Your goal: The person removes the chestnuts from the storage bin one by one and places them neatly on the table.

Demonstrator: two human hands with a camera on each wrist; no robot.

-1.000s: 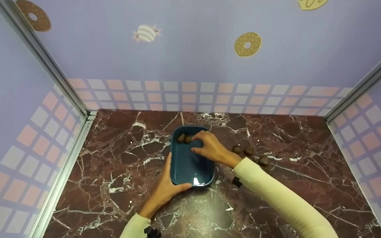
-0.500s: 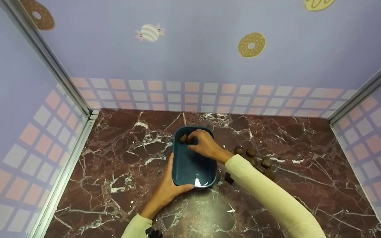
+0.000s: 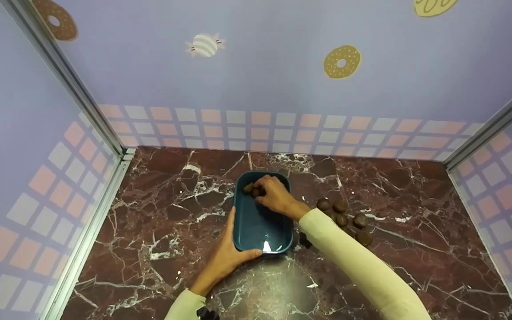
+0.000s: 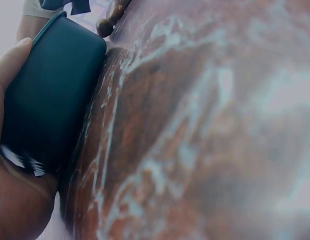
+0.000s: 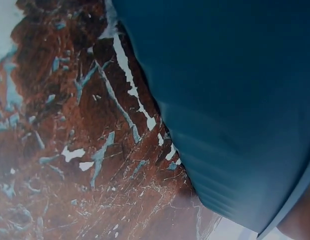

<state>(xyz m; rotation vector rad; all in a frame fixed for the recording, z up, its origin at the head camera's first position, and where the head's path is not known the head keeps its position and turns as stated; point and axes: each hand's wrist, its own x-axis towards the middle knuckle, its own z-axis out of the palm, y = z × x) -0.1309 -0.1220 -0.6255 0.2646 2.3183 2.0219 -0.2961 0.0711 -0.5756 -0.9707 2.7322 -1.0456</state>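
Note:
A dark teal rectangular container (image 3: 260,226) with rounded corners stands on the marble top. My left hand (image 3: 226,258) holds its near left corner, thumb at the front rim and fingers along the side; the left wrist view shows this hand (image 4: 20,202) against the container wall (image 4: 55,85). Inside, at the far end, lie a few brown chestnuts (image 3: 248,187). My right hand (image 3: 277,197) reaches in over the right rim and pinches one chestnut between thumb and fingers, partly hidden by them. The container's outer wall (image 5: 225,115) fills much of the right wrist view, with the fingers out of sight.
Several loose chestnuts (image 3: 341,219) lie on the marble tabletop (image 3: 162,213) right of the container, partly behind the right sleeve (image 3: 354,253). A patterned lilac wall (image 3: 260,80) bounds the back, with side walls at left and right.
My right hand has shifted slightly and closed its thumb and fingers at the chestnuts in the far end. The left hand keeps its hold; the sleeve now uncovers more loose chestnuts.

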